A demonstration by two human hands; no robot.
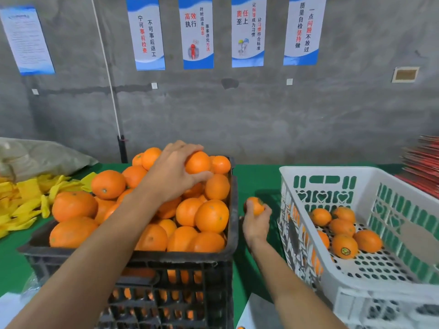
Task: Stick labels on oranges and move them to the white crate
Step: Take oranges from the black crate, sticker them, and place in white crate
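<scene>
Left hand [174, 172] is curled round an orange [197, 162] at the far top of the heap in the black crate [180, 260]. Right hand [256, 222] grips a second orange [256, 205] over the green table [251, 181], in the gap between the crates. The white crate [308, 172] on the right holds several oranges, the nearest one [344, 246] showing a label [345, 251]

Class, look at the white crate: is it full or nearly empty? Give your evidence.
Nearly empty: the white crate holds a few oranges, and its perforated floor shows bare.
</scene>
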